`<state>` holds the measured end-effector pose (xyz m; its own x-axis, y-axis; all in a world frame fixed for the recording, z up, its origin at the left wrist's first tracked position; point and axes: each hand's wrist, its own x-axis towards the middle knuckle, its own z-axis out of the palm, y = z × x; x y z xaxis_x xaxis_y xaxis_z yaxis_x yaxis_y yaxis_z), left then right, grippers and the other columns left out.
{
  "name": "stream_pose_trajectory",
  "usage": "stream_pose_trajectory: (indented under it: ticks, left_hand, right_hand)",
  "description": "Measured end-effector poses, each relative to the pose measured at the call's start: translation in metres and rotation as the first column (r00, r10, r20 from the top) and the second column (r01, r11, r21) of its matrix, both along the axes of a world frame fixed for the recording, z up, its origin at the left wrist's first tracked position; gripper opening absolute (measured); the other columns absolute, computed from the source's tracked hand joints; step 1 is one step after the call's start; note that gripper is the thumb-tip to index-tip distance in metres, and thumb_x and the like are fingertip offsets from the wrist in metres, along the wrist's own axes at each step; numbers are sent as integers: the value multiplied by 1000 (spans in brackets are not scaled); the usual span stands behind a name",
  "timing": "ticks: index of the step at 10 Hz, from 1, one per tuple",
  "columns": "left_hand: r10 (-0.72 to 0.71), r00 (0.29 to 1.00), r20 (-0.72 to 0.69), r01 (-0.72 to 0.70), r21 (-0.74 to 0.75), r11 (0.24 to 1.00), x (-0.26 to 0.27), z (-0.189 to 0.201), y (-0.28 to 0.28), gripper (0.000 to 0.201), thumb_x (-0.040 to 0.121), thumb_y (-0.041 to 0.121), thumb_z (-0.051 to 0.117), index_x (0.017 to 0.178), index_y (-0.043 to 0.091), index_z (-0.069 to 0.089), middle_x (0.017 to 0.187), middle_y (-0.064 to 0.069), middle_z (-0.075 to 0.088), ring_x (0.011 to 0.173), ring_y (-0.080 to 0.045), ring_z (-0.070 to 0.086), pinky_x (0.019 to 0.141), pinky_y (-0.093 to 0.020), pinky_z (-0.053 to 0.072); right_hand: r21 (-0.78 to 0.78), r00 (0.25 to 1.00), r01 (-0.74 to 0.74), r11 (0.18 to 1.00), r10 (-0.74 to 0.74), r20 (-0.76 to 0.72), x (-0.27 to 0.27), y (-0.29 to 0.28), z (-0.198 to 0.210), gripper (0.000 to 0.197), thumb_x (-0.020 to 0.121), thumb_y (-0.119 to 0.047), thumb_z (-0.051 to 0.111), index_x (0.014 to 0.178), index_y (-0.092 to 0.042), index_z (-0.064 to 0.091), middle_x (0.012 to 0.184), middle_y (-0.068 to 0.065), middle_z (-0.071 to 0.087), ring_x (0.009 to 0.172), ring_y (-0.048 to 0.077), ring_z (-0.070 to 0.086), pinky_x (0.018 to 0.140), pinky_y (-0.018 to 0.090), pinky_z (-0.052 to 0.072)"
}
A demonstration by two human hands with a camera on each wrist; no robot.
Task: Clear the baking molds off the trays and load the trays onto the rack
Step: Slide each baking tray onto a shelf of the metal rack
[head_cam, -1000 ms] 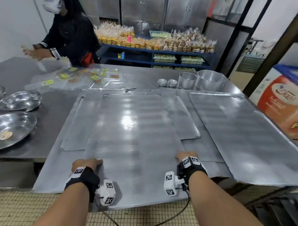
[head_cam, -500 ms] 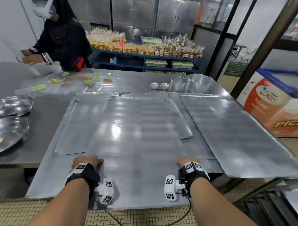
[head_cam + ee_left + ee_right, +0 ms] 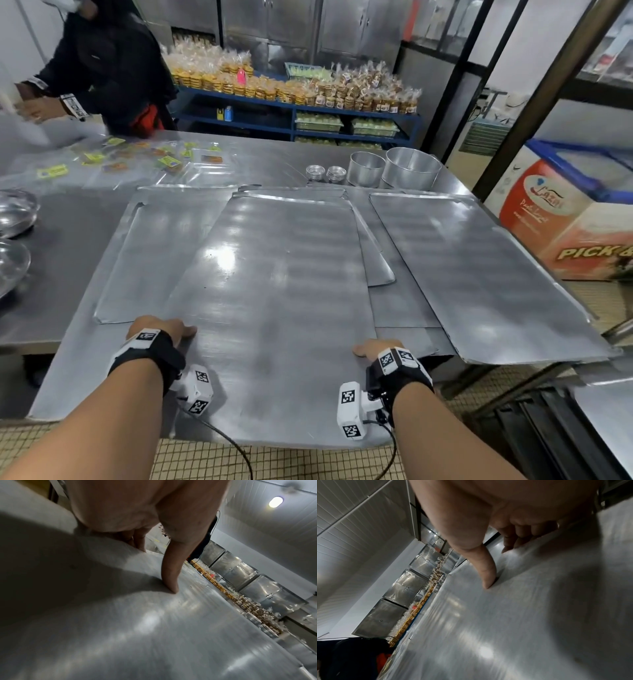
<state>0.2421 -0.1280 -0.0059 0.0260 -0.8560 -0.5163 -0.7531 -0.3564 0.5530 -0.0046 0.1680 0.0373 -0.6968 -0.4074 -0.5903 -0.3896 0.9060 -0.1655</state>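
A large flat metal tray (image 3: 274, 274) lies on top of a stack of trays, its near end hanging over the table's front edge. My left hand (image 3: 157, 329) grips its left edge and my right hand (image 3: 376, 347) grips its right edge. In the wrist views each thumb (image 3: 169, 577) (image 3: 486, 569) presses on the tray's top (image 3: 154, 635) (image 3: 522, 615) while the fingers curl over the edge. Two large round molds (image 3: 409, 168) (image 3: 364, 168) and two small fluted molds (image 3: 315, 171) (image 3: 335, 173) stand on the table beyond the trays.
Another tray (image 3: 479, 274) lies to the right, and more trays (image 3: 147, 257) lie under and left of the held one. A dark rack post (image 3: 548, 78) rises at the right, with rails (image 3: 534, 428) low beside me. Metal bowls (image 3: 13, 212) sit at the left. A person (image 3: 109, 68) works at the far left.
Both hands keep the same hold on the top tray. The tray's near end has come slightly toward me, and my view has swung a little to the right.
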Motion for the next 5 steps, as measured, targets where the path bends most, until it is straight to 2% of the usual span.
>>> stream_pose_trajectory:
  ticks: [1,2,3,4,5]
  left_hand:
    - [-139,983,120,143,-17,990,4,-12,-38,52,72,31,86,103,-6,67,115,-24,66,99,-36,63,84,-39,46]
    - [-228,973,45,224,77,972,11,1,-59,40,76,31,83,70,2,56,95,-21,64,84,-35,61,79,-33,46]
    - [-261,964,48,260,31,965,17,3,-94,43,73,25,85,96,-5,65,108,-24,65,104,-39,63,82,-34,48]
    - [-347,934,87,345,32,938,19,5,-131,64,67,32,89,111,-6,63,105,-21,66,99,-39,64,85,-37,52]
    - [-349,929,118,349,24,937,24,2,-161,53,65,34,89,95,1,61,99,-19,66,90,-36,62,82,-38,50]
  right_hand:
    - [182,966,-237,954,251,-59,18,-19,3,45,94,-26,60,135,-9,54,138,10,55,127,27,53,70,15,47]
    - [35,998,-37,999,38,-41,33,-39,-7,39,100,-26,44,138,-20,52,143,5,50,130,28,50,106,27,41]
    - [61,995,-59,996,64,-82,57,-67,-8,33,100,-27,42,131,-28,54,137,5,55,122,29,57,96,31,45]
    - [59,989,-77,995,84,-122,80,-90,-13,35,101,-28,39,133,-36,52,137,1,56,121,27,58,96,33,46]
    - [-25,991,69,997,-71,-109,101,-107,-26,35,103,-35,37,135,-37,51,138,0,56,124,27,57,101,35,46]
